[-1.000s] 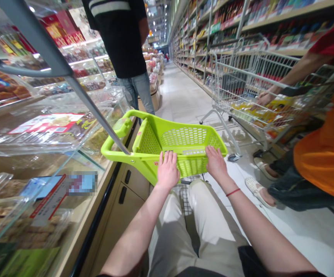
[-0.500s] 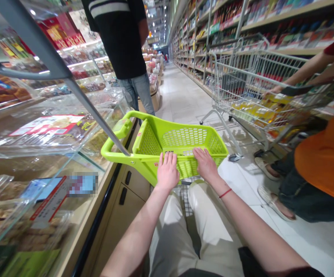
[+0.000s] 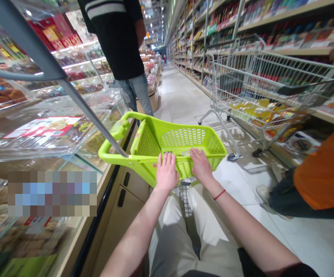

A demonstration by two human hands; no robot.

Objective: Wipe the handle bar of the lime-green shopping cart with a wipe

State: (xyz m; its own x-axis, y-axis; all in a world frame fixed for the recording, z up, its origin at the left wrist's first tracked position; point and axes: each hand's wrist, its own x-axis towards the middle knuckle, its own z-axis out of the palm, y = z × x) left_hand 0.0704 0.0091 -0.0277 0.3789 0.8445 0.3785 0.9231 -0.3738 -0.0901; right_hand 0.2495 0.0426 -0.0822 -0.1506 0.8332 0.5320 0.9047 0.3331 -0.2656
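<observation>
Both of my hands are on the near rim of a bright green plastic shopping cart [image 3: 145,165] with perforated walls. My left hand [image 3: 167,173] has its fingers hooked over the rim near the middle. To the right of it, my right hand [image 3: 203,165], with a red string on the wrist, is curled over the same rim. The thumbs are mostly hidden. Inside the basket the visible floor shows no goods. A grey metal pole [image 3: 93,121] with a looped top crosses in front of the cart's handle end at left.
A wire shopping cart [image 3: 242,77] with yellow packages stands at right, near a person in orange [image 3: 325,169]. Another person in a black shirt [image 3: 123,50] stands ahead. A food display counter [image 3: 92,207] runs along the left; stocked shelves [image 3: 285,23] line the right.
At right, the bare arm has left the wire cart's handle, and the person in orange has shifted. The view has moved slightly; my hands stay on the green rim.
</observation>
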